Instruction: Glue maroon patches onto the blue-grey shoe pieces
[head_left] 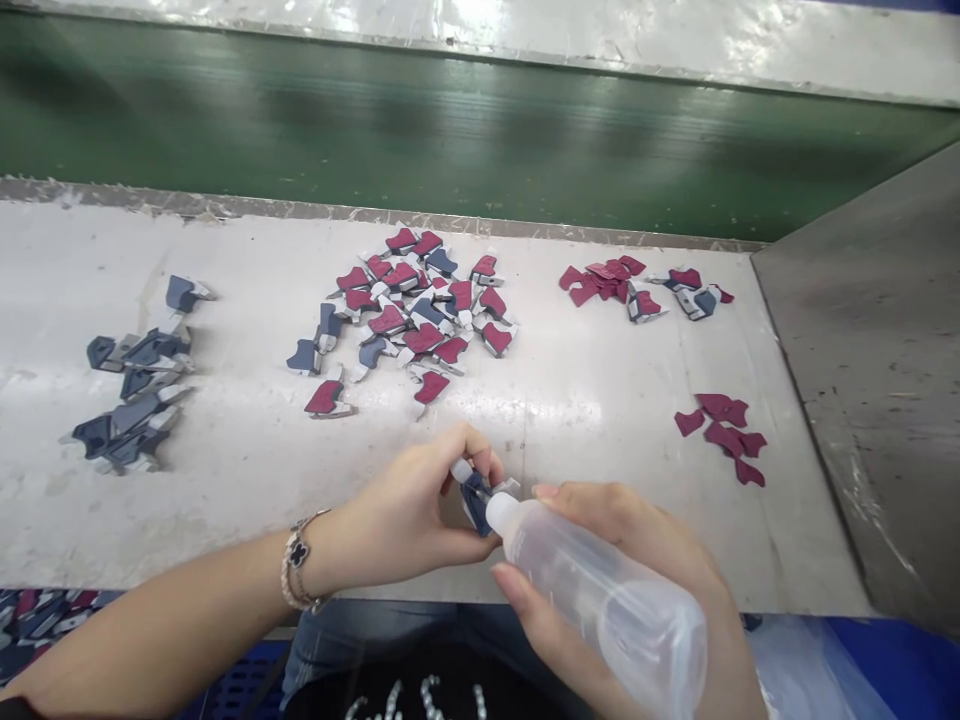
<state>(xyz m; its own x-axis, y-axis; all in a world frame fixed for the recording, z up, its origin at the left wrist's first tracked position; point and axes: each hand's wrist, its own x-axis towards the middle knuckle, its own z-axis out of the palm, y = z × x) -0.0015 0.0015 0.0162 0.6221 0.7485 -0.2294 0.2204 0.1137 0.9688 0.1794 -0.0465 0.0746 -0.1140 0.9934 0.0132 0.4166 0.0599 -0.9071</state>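
Note:
Between the thumb and fingers of my left hand (405, 515) is a small blue-grey plastic part (474, 500) with light grey ends. My right hand (652, 560) is wrapped round a translucent squeeze bottle (600, 590), tilted so its white tip (501, 510) meets or nearly meets the part; the exact contact is hidden. Beyond my hands lies a heap of similar parts (420, 340), many with a dark red face and some plain blue-grey. Farther left sits a group of blue-grey parts (139, 430).
Flat dark red pieces (724, 435) lie at the right, and another pile of red pieces (600, 280) is farther back beside a few parts. A green panel (450, 130) closes the back of the white table (247, 520). A metal wall (885, 380) stands at the right.

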